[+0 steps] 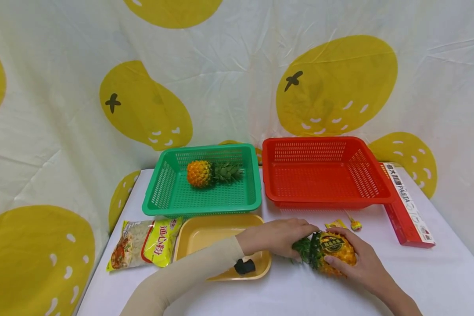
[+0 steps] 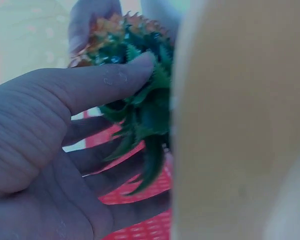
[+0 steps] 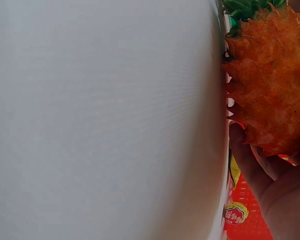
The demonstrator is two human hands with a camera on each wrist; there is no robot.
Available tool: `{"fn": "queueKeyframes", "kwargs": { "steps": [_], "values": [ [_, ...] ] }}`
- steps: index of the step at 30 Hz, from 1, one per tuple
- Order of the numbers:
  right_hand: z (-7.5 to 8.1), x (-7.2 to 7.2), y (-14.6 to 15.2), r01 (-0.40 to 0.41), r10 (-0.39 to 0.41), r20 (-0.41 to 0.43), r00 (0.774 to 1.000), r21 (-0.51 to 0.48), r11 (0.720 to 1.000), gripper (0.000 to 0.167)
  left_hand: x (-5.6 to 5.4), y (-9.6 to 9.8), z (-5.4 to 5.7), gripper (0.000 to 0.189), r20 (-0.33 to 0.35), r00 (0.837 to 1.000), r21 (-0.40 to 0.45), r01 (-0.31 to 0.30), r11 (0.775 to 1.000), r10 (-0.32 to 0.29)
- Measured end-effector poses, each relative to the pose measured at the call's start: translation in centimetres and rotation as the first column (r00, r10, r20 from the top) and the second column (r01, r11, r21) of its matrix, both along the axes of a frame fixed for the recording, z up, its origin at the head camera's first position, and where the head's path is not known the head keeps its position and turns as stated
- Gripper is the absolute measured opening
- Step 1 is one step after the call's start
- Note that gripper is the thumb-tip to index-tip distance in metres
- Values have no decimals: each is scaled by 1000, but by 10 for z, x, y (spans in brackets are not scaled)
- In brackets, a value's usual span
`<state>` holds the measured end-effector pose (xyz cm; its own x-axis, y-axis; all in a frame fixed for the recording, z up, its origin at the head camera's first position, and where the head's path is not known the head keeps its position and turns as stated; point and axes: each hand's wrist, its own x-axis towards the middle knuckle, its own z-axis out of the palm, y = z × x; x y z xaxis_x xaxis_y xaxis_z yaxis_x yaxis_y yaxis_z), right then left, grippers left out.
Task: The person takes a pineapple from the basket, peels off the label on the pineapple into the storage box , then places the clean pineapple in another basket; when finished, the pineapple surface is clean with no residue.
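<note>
A small pineapple [image 1: 333, 252] with a dark round label lies on its side low over the white table between my two hands. My right hand [image 1: 365, 263] grips its orange body from the right; the spiky skin of the pineapple [image 3: 270, 85] shows close up in the right wrist view. From the left, my left hand [image 1: 278, 237] holds the green crown. In the left wrist view its thumb lies across the leaves [image 2: 147, 110], with the other fingers behind them. A second pineapple [image 1: 199, 173] lies on its side in the green basket [image 1: 205, 210].
Behind my hands stands a red basket [image 1: 328, 202], with a red and white pasta box [image 1: 411, 210] to its right. A lollipop [image 1: 355, 225] and a small yellow packet [image 1: 335, 224] lie beyond the pineapple. Left are a tan tray [image 1: 189, 232], partly under my sleeve, and a pasta bag [image 1: 144, 243].
</note>
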<state>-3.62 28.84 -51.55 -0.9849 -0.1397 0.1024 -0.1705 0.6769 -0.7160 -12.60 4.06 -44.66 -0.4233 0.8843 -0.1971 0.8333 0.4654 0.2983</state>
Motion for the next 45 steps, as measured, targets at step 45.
{"fn": "queueKeyframes", "kwargs": {
  "steps": [45],
  "values": [
    [-3,1,1,9,-9,-40,999,-2,1000,68,-4,18,-5,14,57,997,390,-75,918,57]
  ]
}}
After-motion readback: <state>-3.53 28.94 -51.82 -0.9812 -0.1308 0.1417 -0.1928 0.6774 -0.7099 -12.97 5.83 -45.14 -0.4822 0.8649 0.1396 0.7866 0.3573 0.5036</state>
